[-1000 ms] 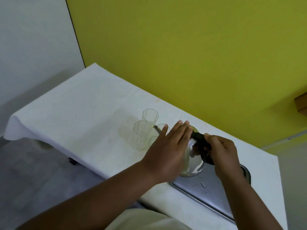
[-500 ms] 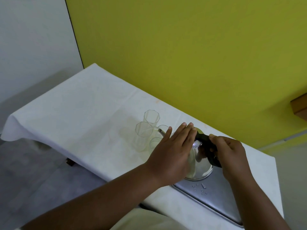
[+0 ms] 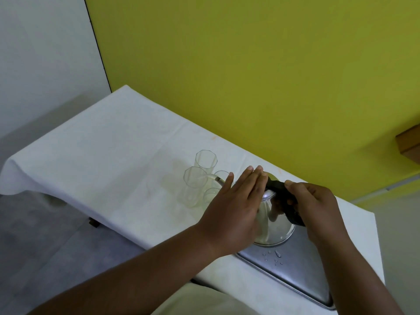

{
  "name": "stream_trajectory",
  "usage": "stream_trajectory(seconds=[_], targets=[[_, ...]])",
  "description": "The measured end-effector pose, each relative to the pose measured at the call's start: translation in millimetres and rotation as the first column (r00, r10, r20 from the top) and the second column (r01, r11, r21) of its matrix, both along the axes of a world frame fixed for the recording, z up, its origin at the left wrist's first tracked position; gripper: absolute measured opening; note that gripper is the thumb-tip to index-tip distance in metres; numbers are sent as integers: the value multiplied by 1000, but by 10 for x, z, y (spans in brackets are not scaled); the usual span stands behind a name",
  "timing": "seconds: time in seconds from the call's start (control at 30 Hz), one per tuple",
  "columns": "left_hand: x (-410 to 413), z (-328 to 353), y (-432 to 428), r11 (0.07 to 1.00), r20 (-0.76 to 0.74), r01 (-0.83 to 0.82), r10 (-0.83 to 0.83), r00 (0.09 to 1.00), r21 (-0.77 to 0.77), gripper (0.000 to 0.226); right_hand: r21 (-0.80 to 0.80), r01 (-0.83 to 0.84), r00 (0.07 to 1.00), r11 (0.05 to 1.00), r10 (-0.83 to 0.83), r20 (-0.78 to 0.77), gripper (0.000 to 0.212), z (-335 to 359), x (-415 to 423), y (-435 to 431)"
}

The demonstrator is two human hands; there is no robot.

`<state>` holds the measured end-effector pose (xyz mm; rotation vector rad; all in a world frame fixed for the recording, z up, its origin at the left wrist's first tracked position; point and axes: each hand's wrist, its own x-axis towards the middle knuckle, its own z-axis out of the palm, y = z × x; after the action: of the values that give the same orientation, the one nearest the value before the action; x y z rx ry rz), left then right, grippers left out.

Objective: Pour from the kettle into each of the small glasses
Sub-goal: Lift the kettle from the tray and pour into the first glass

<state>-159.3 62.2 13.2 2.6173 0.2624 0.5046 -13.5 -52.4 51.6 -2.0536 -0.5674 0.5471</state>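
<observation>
On the white-clothed table (image 3: 109, 144), we tip the steel kettle (image 3: 276, 220) off its tray (image 3: 302, 275): our right hand (image 3: 318, 210) grips the black handle (image 3: 286, 201), our left hand (image 3: 231, 208) lies flat, fingers together, on its side. The spout (image 3: 218, 179) pours into the near-left glass (image 3: 193, 189); next comes a neighbouring glass.

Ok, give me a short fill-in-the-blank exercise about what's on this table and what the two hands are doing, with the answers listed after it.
1. The right hand grips the kettle's black ____.
2. The left hand rests flat on the kettle with its fingers ____.
3. The kettle's spout points toward the clear ____.
4. Water droplets lie on the metal ____ under the kettle.

Missing words: handle; outstretched; glasses; tray
</observation>
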Motion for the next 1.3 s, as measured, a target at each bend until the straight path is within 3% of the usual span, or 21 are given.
stream_trajectory(seconds=[1.3], targets=[[-20, 12, 10, 1000, 15, 3, -3, 1000, -26, 83, -62, -4, 992, 998, 12, 126, 64, 26, 66, 24]])
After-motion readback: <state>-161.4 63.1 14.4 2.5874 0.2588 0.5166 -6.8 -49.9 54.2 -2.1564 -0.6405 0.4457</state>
